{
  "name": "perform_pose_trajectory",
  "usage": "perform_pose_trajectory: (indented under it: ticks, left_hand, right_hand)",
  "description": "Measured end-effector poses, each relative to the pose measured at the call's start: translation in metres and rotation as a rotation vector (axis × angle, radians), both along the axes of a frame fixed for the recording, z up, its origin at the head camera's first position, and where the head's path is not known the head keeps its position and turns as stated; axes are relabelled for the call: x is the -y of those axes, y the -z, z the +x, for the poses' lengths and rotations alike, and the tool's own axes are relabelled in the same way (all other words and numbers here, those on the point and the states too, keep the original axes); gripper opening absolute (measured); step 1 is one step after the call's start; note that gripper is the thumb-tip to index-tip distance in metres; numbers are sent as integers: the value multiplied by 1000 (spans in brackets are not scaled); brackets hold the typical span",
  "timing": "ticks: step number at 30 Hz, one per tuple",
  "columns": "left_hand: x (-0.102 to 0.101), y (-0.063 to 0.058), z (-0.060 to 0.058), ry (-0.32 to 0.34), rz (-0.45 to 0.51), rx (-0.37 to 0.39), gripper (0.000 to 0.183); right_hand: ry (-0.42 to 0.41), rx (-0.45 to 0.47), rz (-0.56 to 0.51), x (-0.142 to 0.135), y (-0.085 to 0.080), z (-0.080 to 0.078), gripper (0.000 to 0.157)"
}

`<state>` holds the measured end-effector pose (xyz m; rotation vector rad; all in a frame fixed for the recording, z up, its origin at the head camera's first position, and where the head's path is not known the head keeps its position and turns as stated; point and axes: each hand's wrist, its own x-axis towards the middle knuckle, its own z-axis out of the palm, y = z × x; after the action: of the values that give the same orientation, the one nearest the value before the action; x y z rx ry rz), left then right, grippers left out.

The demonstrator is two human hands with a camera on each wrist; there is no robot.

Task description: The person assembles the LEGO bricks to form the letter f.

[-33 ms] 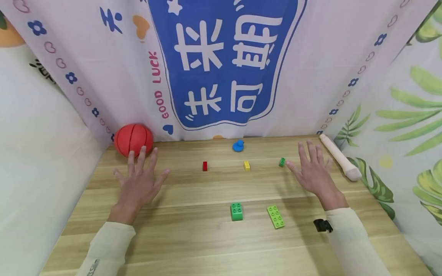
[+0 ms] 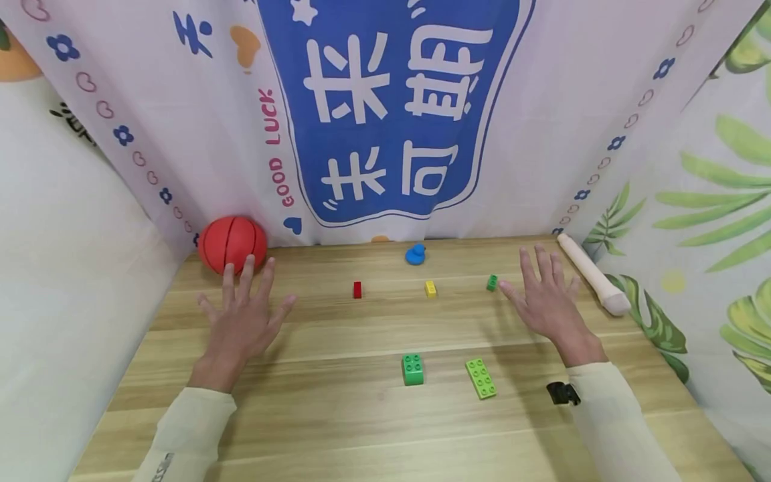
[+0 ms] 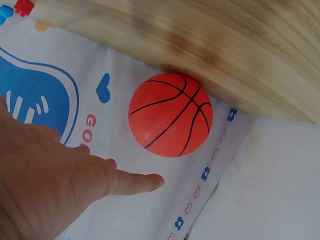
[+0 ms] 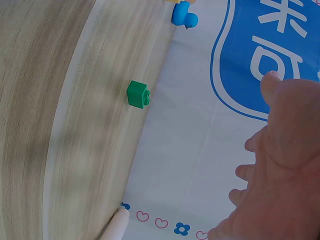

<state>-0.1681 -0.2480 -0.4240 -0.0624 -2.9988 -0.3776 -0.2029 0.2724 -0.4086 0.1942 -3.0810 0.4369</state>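
My left hand (image 2: 241, 321) is held over the left side of the table, fingers spread and holding nothing. Just beyond its fingertips sits a red toy basketball (image 3: 170, 115) with black lines. On the other side, my right hand (image 2: 548, 301) also has its fingers spread, with nothing in it. Nearest its thumb in the head view is a small green brick (image 2: 492, 283). Between the hands lie a dark red brick (image 2: 357, 290) and a yellow brick (image 2: 430, 289). Closer to me are a larger green block (image 2: 413, 370) and a flat lime-green brick (image 2: 480, 379).
A blue rubber duck (image 2: 415, 254) stands near the table's back edge. Along the right edge lies a pale stick with a thick rounded end (image 2: 593, 274). Printed cloth (image 2: 518, 174) hangs behind the wooden table (image 2: 325, 428) and at both sides.
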Motion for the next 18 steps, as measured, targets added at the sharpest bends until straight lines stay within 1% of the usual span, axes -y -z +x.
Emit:
perform_pose_trajectory:
  ticks: [6, 10, 12, 14, 16, 18]
  left_hand:
    - [-1, -1, 2, 9, -10, 8, 84]
    - [-4, -2, 4, 25, -9, 28, 83]
    - [-6, 0, 3, 43, 0, 44, 82]
    - [-8, 4, 1, 81, 15, 59, 80]
    - [-11, 10, -4, 136, 59, 85, 78]
    - [-15, 18, -12, 205, 116, 112, 76]
  right_hand:
    - [-13, -5, -16, 0, -1, 1, 89]
    - [-41, -28, -84, -3, -1, 1, 86]
    - [-57, -15, -123, -7, 2, 1, 78]
    - [-63, 8, -164, -12, 9, 0, 64]
    - [-61, 45, -187, -20, 19, -1, 47]
    - [-49, 108, -207, -30, 31, -2, 32]
